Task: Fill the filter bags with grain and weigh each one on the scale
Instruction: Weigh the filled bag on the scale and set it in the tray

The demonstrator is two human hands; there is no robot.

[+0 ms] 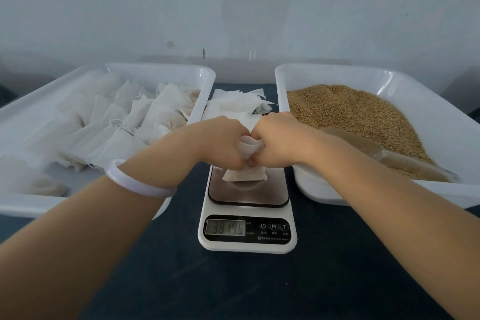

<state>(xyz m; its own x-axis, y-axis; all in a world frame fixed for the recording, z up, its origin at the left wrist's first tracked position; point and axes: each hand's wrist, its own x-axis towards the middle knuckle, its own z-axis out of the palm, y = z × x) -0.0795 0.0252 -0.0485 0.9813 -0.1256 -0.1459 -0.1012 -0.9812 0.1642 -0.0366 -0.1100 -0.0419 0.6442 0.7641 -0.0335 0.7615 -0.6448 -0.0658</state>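
The filter bag [244, 174] is pinched by left hand [220, 140] and right hand [278, 140] on the scale [248, 245]; the reading could be skewed by that pull.

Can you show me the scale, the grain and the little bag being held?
scale [249, 196], head view, bare metal plate.
grain [350, 109], head view, middle of the brown heap.
filter bag [244, 176], head view, its lower end over the plate.

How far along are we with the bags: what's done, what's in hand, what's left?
Done: many finished-looking bags lie in the left tray. In hand: the left hand and right hand grip one filled bag on the scale; its display is too blurred to read. Left: a pile of empty bags behind the scale, and plenty of grain in the right tray.
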